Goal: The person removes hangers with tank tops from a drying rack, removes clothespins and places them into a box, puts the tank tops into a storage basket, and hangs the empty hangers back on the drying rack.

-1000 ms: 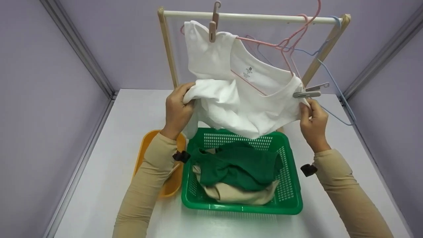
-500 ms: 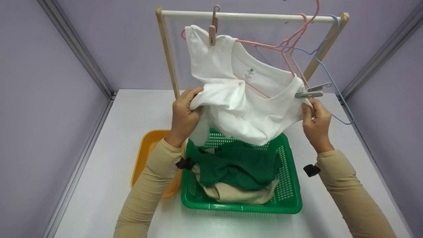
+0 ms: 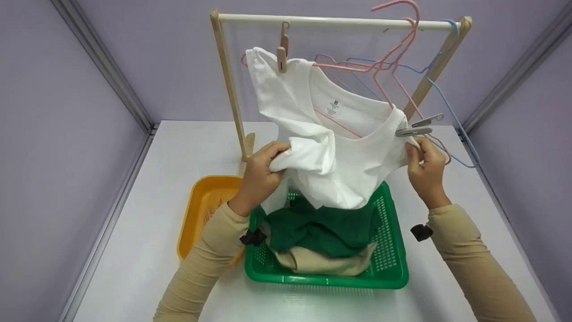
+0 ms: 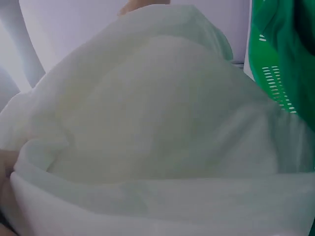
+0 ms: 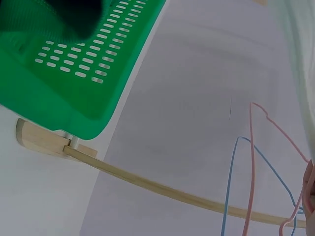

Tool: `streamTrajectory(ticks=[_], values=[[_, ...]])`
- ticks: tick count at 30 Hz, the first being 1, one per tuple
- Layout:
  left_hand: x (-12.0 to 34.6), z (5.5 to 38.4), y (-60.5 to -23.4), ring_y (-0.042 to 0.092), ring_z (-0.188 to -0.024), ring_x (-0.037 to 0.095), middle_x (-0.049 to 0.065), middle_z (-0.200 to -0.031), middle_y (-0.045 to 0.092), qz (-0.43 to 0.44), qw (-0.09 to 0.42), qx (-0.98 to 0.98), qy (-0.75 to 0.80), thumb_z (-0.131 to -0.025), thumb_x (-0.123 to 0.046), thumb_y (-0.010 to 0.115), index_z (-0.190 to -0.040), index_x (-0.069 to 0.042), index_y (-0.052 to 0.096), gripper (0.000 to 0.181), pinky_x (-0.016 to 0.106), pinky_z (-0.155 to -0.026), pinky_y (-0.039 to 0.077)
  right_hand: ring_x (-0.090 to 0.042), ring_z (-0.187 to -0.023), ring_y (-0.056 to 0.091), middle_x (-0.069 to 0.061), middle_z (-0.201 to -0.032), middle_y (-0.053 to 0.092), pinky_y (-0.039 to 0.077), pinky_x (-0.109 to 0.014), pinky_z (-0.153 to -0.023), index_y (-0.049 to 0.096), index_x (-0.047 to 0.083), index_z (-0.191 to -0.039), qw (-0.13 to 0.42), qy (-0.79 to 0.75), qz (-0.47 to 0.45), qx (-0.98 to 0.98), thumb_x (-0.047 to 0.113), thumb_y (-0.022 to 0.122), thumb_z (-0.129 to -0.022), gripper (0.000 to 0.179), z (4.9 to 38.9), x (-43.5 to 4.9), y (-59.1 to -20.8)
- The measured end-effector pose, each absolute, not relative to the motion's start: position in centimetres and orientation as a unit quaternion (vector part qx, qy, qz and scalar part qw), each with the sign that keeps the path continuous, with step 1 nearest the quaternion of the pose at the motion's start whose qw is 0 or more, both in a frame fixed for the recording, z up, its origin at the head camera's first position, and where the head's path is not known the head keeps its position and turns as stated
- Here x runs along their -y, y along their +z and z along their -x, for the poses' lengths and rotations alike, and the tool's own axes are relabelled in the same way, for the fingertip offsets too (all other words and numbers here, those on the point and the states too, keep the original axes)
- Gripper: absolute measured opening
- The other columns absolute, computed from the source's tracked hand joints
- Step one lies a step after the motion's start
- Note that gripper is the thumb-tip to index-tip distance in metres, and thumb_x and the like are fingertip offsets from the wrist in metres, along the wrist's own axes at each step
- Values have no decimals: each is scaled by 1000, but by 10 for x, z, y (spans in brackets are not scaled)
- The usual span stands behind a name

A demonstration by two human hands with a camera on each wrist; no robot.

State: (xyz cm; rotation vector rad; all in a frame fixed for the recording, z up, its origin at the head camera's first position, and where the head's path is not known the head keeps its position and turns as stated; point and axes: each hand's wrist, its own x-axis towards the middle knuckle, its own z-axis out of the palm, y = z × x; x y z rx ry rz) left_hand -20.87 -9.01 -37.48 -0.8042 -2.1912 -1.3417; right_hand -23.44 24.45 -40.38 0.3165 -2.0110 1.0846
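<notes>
A white shirt [image 3: 348,165] hangs on a pink hanger [image 3: 348,67] above the green basket. A brownish clothespin [image 3: 282,58] clips its left shoulder, a grey clothespin [image 3: 413,131] the right one. My left hand [image 3: 259,176] pinches a bunched fold of the shirt's front. With thumb and fingers, my right hand [image 3: 426,170] grips the cloth just below the grey clothespin; whether it also holds the hanger cannot be told. Shirt cloth [image 4: 162,113] fills most of the left wrist view. Part of the right hand [image 5: 310,196] shows at the right wrist view's edge.
The green basket [image 3: 328,281] holds a green garment [image 3: 317,228] and a beige one [image 3: 324,263]. Left of it stands a yellow tray [image 3: 196,214]. Behind, a rack with a white rail [image 3: 339,21] bears blue [image 3: 451,120] and pink hangers.
The hanger and shirt have come down, so the hook's curve now shows. My left hand has moved right and down with its fold. The right hand has shifted only slightly.
</notes>
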Motion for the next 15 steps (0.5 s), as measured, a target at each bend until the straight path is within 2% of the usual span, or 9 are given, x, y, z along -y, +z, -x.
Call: streamTrajectory(ticks=[3, 6, 15], values=[[91, 207, -368, 66, -92, 27, 17, -102, 69, 325, 171, 835, -410, -88, 7, 58, -104, 2, 66, 19, 36, -87, 57, 18, -74, 48, -28, -81, 65, 37, 2, -64, 62, -16, -91, 399, 443, -127, 793, -13, 57, -87, 8, 232, -244, -402], [93, 204, -380, 68, -94, 26, 15, -102, 70, 347, 137, 856, -357, -90, 1, 61, -102, -1, 67, 14, 35, -87, 57, 19, -76, 47, -29, -81, 66, 38, 2, -64, 63, -14, -91, 391, 435, -137, 799, -14, 57, -86, 8, 232, -244, -406], [96, 200, -392, 68, -91, 24, 12, -100, 71, 358, 102, 863, -341, -91, -6, 64, -102, -3, 66, 12, 34, -84, 57, 21, -77, 48, -28, -82, 66, 38, 3, -64, 62, -14, -91, 380, 430, -141, 807, -14, 57, -86, 8, 229, -248, -410]])
